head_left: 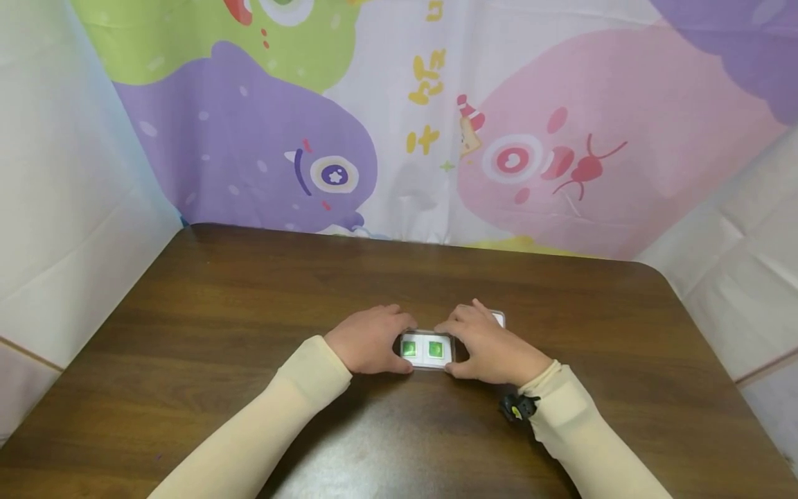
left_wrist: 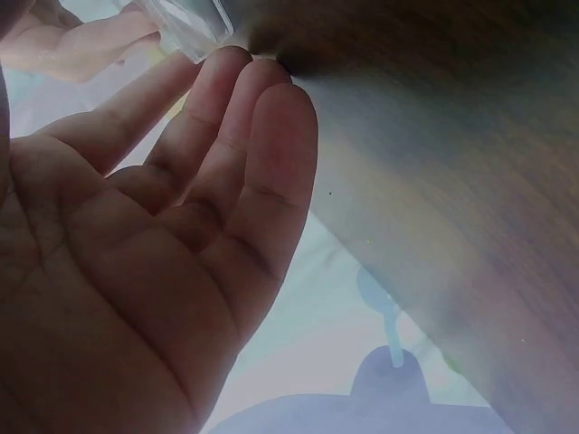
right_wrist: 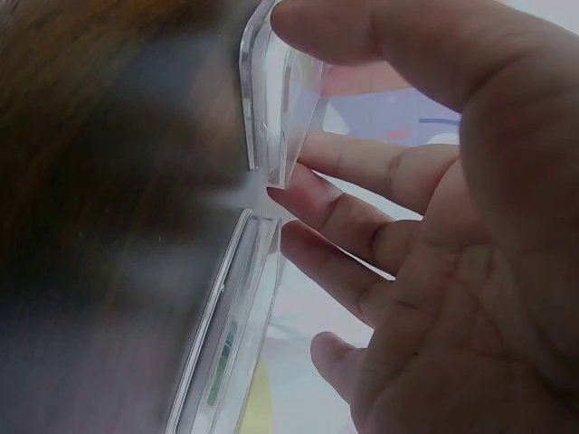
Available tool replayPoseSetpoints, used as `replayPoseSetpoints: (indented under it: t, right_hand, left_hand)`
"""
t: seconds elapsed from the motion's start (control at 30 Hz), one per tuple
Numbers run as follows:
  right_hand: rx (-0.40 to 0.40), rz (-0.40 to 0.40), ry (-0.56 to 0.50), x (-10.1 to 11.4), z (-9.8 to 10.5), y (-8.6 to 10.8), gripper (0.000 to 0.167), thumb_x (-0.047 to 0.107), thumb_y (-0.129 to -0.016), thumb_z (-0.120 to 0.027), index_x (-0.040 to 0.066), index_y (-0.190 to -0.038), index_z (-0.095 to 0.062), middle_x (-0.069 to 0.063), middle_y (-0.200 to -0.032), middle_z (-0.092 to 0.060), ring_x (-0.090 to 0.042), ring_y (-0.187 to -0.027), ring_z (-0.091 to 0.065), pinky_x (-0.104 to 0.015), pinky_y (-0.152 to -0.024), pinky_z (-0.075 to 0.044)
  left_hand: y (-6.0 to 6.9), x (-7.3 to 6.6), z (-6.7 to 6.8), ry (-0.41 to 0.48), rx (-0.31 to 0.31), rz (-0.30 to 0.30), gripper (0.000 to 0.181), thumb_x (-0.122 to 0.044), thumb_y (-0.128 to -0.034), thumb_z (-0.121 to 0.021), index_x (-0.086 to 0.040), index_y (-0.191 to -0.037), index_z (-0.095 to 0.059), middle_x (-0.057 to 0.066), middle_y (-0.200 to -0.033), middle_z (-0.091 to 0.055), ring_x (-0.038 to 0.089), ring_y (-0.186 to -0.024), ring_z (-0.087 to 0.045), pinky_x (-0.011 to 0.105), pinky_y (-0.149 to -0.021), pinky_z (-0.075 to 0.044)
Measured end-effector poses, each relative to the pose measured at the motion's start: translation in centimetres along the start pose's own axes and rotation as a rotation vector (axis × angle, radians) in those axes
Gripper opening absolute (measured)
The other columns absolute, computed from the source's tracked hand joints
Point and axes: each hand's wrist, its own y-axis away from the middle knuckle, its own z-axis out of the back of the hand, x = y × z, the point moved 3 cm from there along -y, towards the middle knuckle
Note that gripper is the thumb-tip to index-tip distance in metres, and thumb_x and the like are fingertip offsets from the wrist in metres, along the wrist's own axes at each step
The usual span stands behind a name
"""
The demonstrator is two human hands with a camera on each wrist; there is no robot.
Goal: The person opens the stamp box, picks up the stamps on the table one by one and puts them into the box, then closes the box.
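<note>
A small clear plastic case (head_left: 427, 351) with two green squares on white lies on the table between the hands. My left hand (head_left: 369, 341) grips its left end, thumb on the near edge and fingers on the far edge. In the left wrist view, a corner of the case (left_wrist: 204, 32) shows at the fingertips; the thumb is hidden. The right hand (head_left: 492, 348) grips the right end the same way. A second clear case (head_left: 499, 318) lies partly hidden behind the right hand. Fingertips of that hand touch or nearly touch this second case (right_wrist: 222, 334) in the right wrist view.
The brown wooden table (head_left: 249, 277) has a rounded far right corner. A cartoon-printed curtain (head_left: 411, 194) hangs along its back edge, and pale cloth (head_left: 75, 173) covers both sides. A black band (head_left: 519, 407) is on the right wrist.
</note>
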Motion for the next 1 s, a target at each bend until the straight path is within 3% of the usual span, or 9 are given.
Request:
replayPoseSetpoints:
  t: [0.27,0.53,1.0]
  right_hand:
    - [-0.010,0.002,0.020,0.07,0.16,0.13,0.052,0.022,-0.082,-0.087,0.006,-0.127,-0.068,-0.006,-0.114,-0.063,-0.029,-0.118,-0.056,-0.065,-0.120,-0.017]
    - [0.012,-0.020,0.031,-0.06,0.17,0.17,0.058,0.024,-0.082,-0.087,0.005,-0.132,-0.064,-0.010,-0.129,-0.065,-0.039,-0.136,-0.048,-0.066,-0.121,-0.014]
    - [-0.007,-0.002,0.050,-0.20,-0.06,-0.02,0.057,0.026,-0.081,-0.088,0.006,-0.130,-0.065,-0.010,-0.129,-0.066,-0.039,-0.135,-0.050,-0.067,-0.119,-0.015]
  left_hand:
    - [-0.05,-0.12,-0.07,-0.011,-0.002,0.005,0.057,-0.041,-0.0802,-0.087,-0.013,-0.126,-0.068,0.000,-0.108,-0.062,0.017,-0.090,-0.056,0.036,-0.080,-0.050]
    - [-0.11,-0.04,-0.32,-0.015,-0.012,0.002,0.055,-0.040,-0.0797,-0.088,-0.013,-0.124,-0.068,0.000,-0.107,-0.061,0.017,-0.090,-0.056,0.036,-0.079,-0.050]
    - [-0.06,0.03,-0.06,-0.035,-0.016,-0.003,0.054,-0.040,-0.0766,-0.088,-0.013,-0.120,-0.070,0.002,-0.107,-0.062,0.019,-0.091,-0.058,0.036,-0.080,-0.050]
